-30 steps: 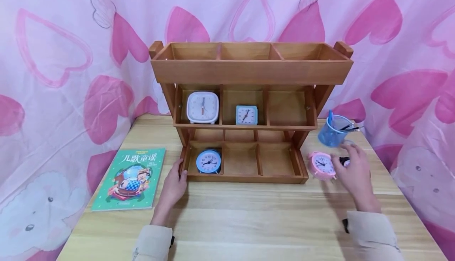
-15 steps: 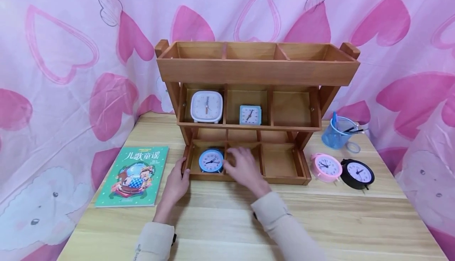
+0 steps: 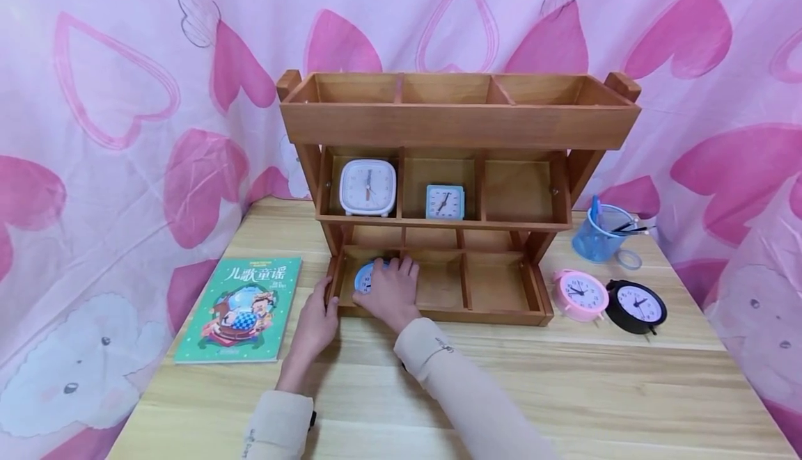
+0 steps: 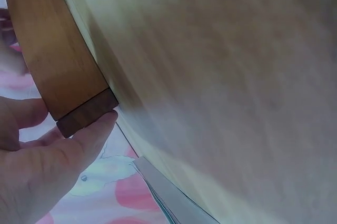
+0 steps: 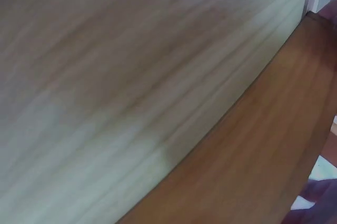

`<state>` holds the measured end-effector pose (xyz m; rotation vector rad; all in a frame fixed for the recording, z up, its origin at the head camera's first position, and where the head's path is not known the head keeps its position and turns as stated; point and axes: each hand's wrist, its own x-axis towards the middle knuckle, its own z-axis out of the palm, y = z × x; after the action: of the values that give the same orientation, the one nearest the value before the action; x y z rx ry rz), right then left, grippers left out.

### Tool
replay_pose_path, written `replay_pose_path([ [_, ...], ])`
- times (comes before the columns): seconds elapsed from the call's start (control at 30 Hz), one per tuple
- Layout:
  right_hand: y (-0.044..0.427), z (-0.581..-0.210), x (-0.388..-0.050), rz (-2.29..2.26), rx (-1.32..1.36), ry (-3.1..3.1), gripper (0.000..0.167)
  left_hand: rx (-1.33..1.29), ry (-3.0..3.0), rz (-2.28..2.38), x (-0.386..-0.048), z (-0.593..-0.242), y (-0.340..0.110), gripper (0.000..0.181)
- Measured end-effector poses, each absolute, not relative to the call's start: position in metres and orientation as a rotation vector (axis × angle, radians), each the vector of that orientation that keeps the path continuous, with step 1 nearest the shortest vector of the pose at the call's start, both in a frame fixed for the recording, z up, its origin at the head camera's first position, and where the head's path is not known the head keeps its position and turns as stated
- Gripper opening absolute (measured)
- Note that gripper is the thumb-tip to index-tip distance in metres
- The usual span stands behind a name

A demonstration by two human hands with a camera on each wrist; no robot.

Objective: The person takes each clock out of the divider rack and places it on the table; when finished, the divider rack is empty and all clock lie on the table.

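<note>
A brown wooden three-tier shelf (image 3: pixel 460 126) has a white rounded-square clock (image 3: pixel 367 187) and a mint square clock (image 3: pixel 445 202) in its middle tier, a round blue clock (image 3: pixel 363 280) bottom-left; the left hand (image 3: pixel 315 326) grips the shelf's left end; the right hand (image 3: pixel 392 294), earlier one compartment rightward, now grasps the blue clock

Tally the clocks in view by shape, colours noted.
Square clocks: 2 (white clock, mint clock)
Round clocks: 3 (blue clock, partly hidden by the right hand; pink clock; black clock)
Total: 5
</note>
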<state>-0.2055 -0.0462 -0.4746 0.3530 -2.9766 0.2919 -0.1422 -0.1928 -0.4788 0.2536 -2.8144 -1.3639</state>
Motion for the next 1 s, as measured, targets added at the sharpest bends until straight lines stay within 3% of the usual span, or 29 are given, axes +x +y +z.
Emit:
replay_pose_path([
  [0.2, -0.045, -0.47, -0.208, 0.459, 0.269, -2.951, 0.076, 0.225, -2.824, -1.335, -0.143, -0.477, -0.19, 0.05],
  [0.5, -0.011, -0.439, -0.193, 0.972, 0.362, -2.803, 0.066, 0.22, -2.815, -1.303, -0.141, -0.478, -0.193, 0.05],
  [0.77, 0.066, -0.42, -0.174, 1.029, 0.308, -2.749, 0.06, 0.255, -2.83, -1.338, -0.14, -0.475, -0.193, 0.05],
  [1.0, 0.169, -0.421, -0.161, 0.904, 0.217, -2.667, 0.052, 0.238, -2.841, -1.343, -0.142, -0.476, -0.193, 0.051],
])
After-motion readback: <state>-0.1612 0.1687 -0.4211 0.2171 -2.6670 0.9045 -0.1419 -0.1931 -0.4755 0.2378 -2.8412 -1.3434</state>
